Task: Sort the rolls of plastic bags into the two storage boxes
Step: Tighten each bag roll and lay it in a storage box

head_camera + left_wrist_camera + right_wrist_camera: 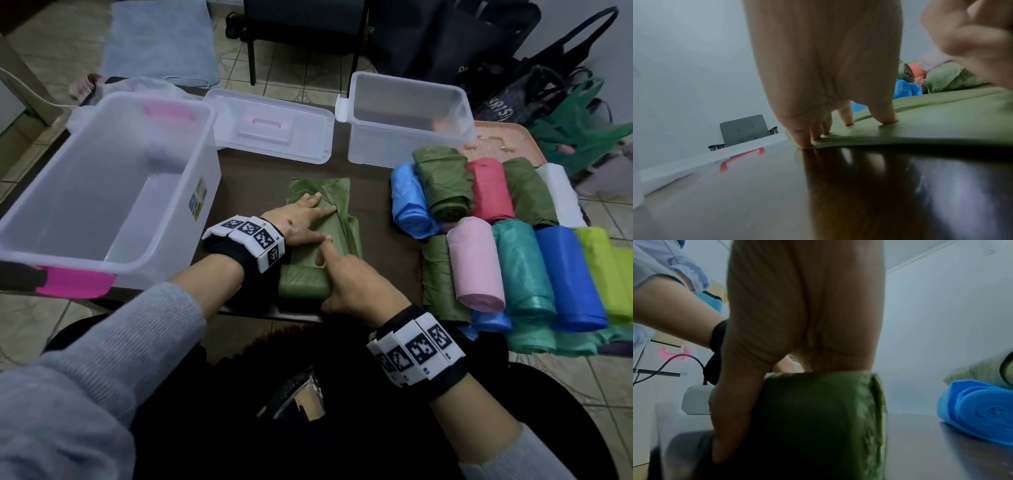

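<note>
A dark green roll of bags point(303, 284) lies at the table's near edge, partly unrolled into a flat sheet point(329, 192) running away from me. My left hand point(308, 219) lies flat on that sheet, and its straight fingertips point(849, 123) press the plastic down. My right hand point(346, 277) grips the rolled part point(818, 418), thumb down its near end and fingers over the top. A large clear storage box point(102, 192) with pink handles stands at the left. The smaller clear box point(407, 137) stands at the back right. I see nothing inside either box.
A clear lid point(274, 133) lies between the boxes. Several rolls are piled at the right: blue point(407, 202), dark green point(442, 185), red point(489, 192), pink point(476, 263), teal point(524, 270), lime point(603, 267). Bags and a chair stand on the floor behind.
</note>
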### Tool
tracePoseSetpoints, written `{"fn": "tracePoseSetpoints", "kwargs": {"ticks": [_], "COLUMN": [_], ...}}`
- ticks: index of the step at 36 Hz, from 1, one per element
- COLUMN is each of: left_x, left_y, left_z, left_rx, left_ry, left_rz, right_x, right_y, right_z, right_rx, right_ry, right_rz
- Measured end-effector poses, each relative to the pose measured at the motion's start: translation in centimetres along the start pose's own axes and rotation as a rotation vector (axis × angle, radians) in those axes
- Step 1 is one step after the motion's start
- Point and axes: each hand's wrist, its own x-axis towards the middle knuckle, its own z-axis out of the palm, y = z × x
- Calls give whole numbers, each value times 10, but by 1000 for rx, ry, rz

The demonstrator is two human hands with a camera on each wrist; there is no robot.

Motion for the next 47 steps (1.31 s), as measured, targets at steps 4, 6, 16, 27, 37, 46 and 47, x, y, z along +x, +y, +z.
{"fn": "tracePoseSetpoints", "kwargs": {"ticks": [4,6,16,27,37,46,47], "left_x": [0,-1,-44,-75,-51,-41,-43], "left_y": [0,1,23,27,26,26,25], "left_z": [-1,-3,-33,-26,-37,-44,-44], "left_rx": [-52,-85,-275,-176,-143,-114,-130], "left_ry": [18,34,337,-36,-231,-142,-50], "left_rz": [3,7,-45,-92,-120,-128,-123], "right_x": [-1,0,10,17,2,1,3], "right_y": [6,8,26,36,5,-3,-3], "right_z": [1,1,-12,-6,10,38,35], "right_rx": [85,115,295,233,-226,-256,-245], "right_ry": [19,34,32,36,460,515,495], "right_rz": [6,-2,78,115,91,144,153]}}
